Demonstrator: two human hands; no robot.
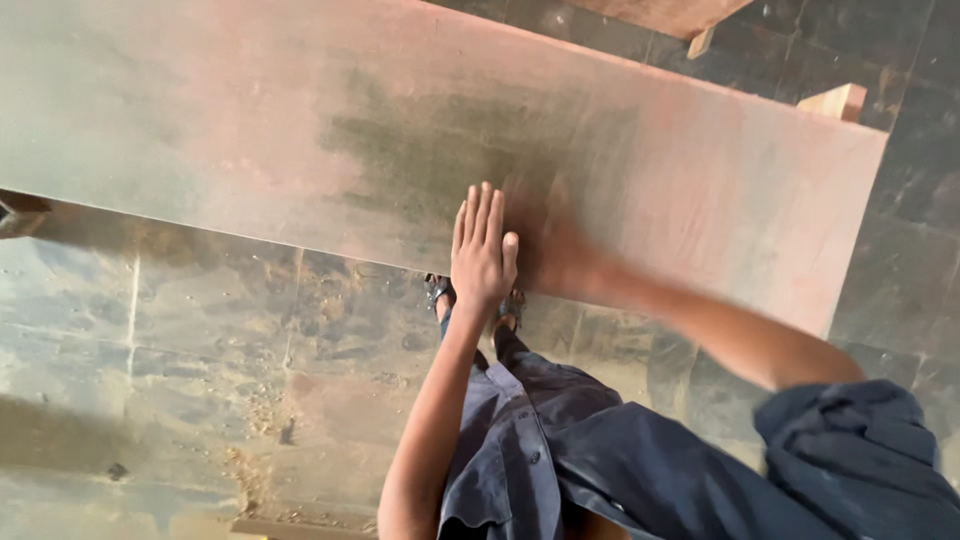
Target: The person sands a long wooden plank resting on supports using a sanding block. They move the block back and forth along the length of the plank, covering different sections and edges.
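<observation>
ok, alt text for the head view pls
Seen from above, a person presses the left hand flat on a large reddish-brown board, while the motion-blurred right hand lies on it alongside. Below are dark blue clothing, sandalled feet and a dusty tiled floor.

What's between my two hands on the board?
Nothing: in the head view, the left hand lies flat on the reddish board, with the blurred right hand right beside it; whether they touch is unclear.

No packages, labels, signs or screens appear anywhere in the view — nothing printed, wrapped or lit shows on any surface.
</observation>
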